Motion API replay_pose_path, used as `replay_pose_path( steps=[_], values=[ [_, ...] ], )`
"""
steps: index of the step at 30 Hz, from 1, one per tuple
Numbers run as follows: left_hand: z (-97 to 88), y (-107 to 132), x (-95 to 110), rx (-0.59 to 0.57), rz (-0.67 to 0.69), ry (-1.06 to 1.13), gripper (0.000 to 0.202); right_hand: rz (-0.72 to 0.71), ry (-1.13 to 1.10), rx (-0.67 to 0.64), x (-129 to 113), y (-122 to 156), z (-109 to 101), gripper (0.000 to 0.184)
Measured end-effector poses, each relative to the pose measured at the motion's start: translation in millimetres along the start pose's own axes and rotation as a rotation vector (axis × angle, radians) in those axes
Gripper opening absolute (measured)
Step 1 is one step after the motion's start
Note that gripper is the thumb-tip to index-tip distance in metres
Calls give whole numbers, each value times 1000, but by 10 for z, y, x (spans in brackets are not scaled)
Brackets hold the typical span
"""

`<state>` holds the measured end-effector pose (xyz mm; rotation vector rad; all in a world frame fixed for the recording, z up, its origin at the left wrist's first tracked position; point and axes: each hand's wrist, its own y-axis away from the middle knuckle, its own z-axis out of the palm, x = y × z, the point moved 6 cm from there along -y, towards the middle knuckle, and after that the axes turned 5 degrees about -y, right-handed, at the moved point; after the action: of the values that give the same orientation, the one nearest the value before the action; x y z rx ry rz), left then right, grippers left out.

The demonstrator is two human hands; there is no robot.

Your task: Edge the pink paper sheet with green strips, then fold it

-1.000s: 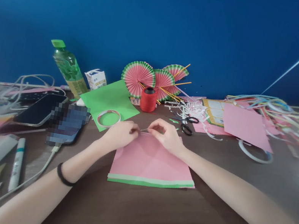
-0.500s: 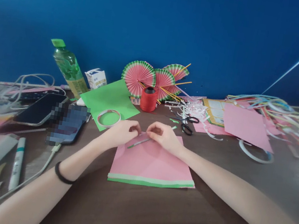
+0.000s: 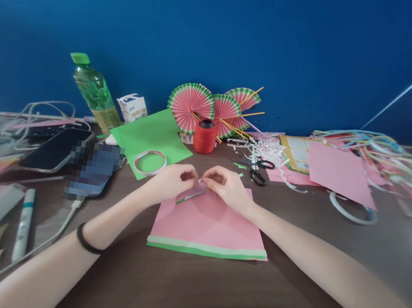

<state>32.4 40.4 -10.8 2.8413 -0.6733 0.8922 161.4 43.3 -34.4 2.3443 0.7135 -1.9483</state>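
Note:
A pink sheet (image 3: 209, 223) with pale and bright green bands along its near edge lies flat in front of me. Over its far part, my left hand (image 3: 175, 183) and my right hand (image 3: 226, 189) meet with fingertips pinched close together. A thin whitish strip (image 3: 192, 197) with a green tip slants across the pink sheet up to the right fingertips. Whatever small piece sits between the left fingers is too small to make out. Just beyond my left hand, a tape roll (image 3: 150, 163) rests on a green sheet (image 3: 153, 137).
Behind stand a red thread spool (image 3: 204, 138) and pleated paper fans (image 3: 191, 106). Black-handled scissors (image 3: 258, 177) lie near white paper shreds (image 3: 270, 152). Phones (image 3: 97, 172), a marker (image 3: 24, 225) and a green bottle (image 3: 94, 94) are at left; pink paper (image 3: 340, 172) is at right.
My fingertips have drawn slightly closer together. Less of the strip shows beside the right hand, and the pink sheet has shifted slightly.

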Motion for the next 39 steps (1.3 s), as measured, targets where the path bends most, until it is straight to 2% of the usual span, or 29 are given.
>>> replay_pose_path(
  steps=[5,8,10,14,22,33,39],
  values=[
    [-8,1,-19,-53,-16,96,13,-17,53,49,-10,-5,-55,7],
    [5,8,-22,-87,-22,119,14,-2,65,11,-27,-8,-61,10],
    [16,10,-26,-88,-25,89,14,-49,119,-46,-73,1,-27,13],
    [41,16,-23,-65,-9,-27,15,-205,320,-125,-154,48,75,5],
    [41,52,27,-20,4,-136,17,-317,437,-120,-165,106,127,7],
    [128,14,-91,-67,-41,131,11,-376,465,-103,-256,159,146,14],
    [117,5,-56,-80,-51,280,10,-454,511,-62,-309,175,133,14]
  ],
)
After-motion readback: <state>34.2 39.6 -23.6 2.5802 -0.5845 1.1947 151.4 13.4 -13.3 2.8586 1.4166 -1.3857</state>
